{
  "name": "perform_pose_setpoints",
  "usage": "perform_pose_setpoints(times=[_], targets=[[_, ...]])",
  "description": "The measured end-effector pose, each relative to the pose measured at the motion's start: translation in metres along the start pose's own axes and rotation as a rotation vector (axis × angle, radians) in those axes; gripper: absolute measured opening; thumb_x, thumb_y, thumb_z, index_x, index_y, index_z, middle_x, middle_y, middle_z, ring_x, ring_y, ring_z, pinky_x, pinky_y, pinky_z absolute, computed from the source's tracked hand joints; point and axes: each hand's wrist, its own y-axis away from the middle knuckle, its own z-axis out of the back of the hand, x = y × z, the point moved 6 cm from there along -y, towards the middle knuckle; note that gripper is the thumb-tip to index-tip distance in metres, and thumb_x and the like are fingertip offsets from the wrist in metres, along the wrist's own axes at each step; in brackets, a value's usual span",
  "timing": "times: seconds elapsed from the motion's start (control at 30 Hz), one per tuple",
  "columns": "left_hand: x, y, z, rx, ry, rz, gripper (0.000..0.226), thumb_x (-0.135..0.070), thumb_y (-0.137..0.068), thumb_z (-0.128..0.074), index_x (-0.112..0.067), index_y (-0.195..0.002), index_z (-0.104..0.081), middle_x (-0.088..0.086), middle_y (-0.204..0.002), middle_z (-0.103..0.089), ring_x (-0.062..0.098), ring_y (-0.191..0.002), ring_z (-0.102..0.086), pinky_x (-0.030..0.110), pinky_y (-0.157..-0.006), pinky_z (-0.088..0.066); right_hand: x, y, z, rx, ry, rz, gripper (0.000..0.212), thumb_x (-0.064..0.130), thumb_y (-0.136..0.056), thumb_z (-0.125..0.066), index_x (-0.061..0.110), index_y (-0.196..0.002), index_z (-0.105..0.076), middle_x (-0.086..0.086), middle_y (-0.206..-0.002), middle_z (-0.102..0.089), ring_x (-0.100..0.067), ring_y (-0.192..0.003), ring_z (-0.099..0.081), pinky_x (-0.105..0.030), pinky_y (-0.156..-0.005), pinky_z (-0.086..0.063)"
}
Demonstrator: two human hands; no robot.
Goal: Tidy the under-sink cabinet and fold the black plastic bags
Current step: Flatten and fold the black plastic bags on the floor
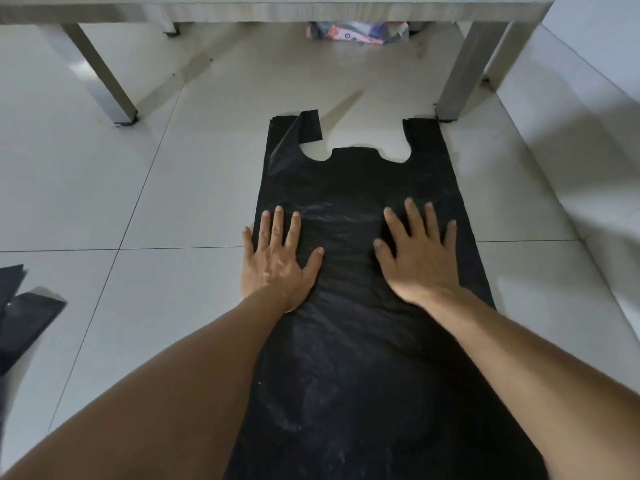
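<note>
The fingers (277,223) of the left hand (277,261) lie straight and spread, released and grasping nothing, pressed flat on the black plastic bag (346,341). The right hand (419,258) mirrors it, palm down near the bag's right edge. Both seem placed to smooth the bag flat before a fold.

The bag lies lengthwise on the tiled floor (173,185) in the middle of the frame, its handles pointing toward the top; the left handle (304,129) is partly flipped over, while the right handle (422,136) lies flat, its tip just beside a metal leg (464,74). That leg probably limits room at the upper right. Bare floor lies to the left of the bag, giving space to fold sideways. More dark bags (24,313) lie at the left edge, well apart. Colourful packets (356,32) sit under the frame at the top.
</note>
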Motion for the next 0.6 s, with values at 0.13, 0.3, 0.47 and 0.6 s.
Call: perform_pose_setpoints(times=[0.13, 0.3, 0.47, 0.6], targets=[[0.0, 0.0, 0.001, 0.016, 0.018, -0.003, 0.079, -0.07, -0.089, -0.005, -0.028, -0.154, 0.008, 0.001, -0.162, 0.014, 0.02, -0.148, 0.017, 0.047, -0.12, 0.005, -0.026, -0.03, -0.009, 0.081, 0.013, -0.083, 0.066, 0.068, -0.094, -0.008, 0.041, -0.154, 0.002, 0.0, -0.165, 0.006, -0.031, -0.151, 0.009, -0.062, -0.117, 0.0], [0.016, -0.006, 0.01, 0.032, -0.025, -0.073, 0.084, -0.074, -0.088, -0.008, -0.025, -0.155, 0.005, -0.002, -0.163, 0.008, 0.019, -0.15, 0.009, 0.046, -0.121, 0.002, -0.026, -0.028, -0.009, 0.065, 0.058, -0.084, 0.069, 0.07, -0.092, -0.004, 0.04, -0.154, 0.005, 0.0, -0.165, 0.006, -0.03, -0.151, 0.006, -0.061, -0.118, -0.003], [0.041, -0.008, 0.007, 0.039, 0.004, 0.028, 0.09, -0.078, -0.084, 0.001, -0.022, -0.154, 0.013, -0.004, -0.161, 0.018, 0.016, -0.147, 0.02, 0.053, -0.119, 0.009, -0.026, -0.028, -0.01, 0.103, 0.072, -0.082, 0.069, 0.068, -0.094, -0.01, 0.039, -0.155, 0.002, 0.0, -0.165, 0.004, -0.03, -0.151, 0.006, -0.062, -0.118, -0.002], [0.042, -0.009, 0.004, 0.035, 0.009, 0.023, 0.089, -0.078, -0.083, 0.005, -0.023, -0.153, 0.017, -0.005, -0.159, 0.024, 0.017, -0.145, 0.025, 0.055, -0.117, 0.009, 0.003, -0.047, 0.016, -0.058, -0.058, -0.103, 0.058, 0.043, -0.092, -0.047, 0.025, -0.146, -0.035, -0.008, -0.159, -0.023, -0.032, -0.149, -0.008, -0.061, -0.116, -0.006]])
